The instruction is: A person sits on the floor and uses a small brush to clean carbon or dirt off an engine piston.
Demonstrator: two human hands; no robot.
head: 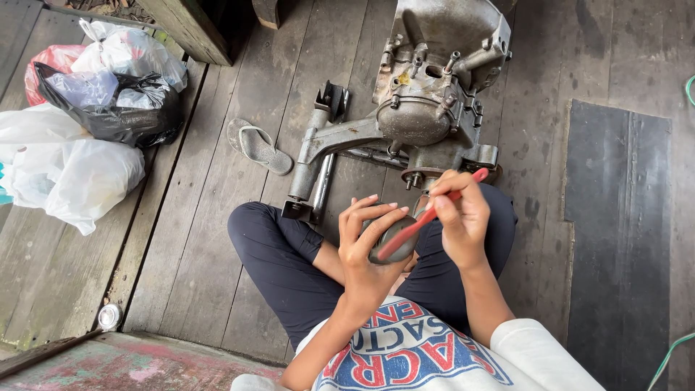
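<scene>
left hand (pixel 369 246): mine, raised in front of my chest, palm toward me, fingers curled, fingertips (pixel 373 210) spread upward, grip closed
left forearm: bare, runs up from near-left, elbow bent
right hand (pixel 460 217): just right of the left, a bit farther out, fingers pinched shut, knuckles up
right forearm: bare, comes in from near-right, sleeve pushed to elbow
wrists: both bent inward, hands close, nearly touching
legs: crossed under both hands
</scene>
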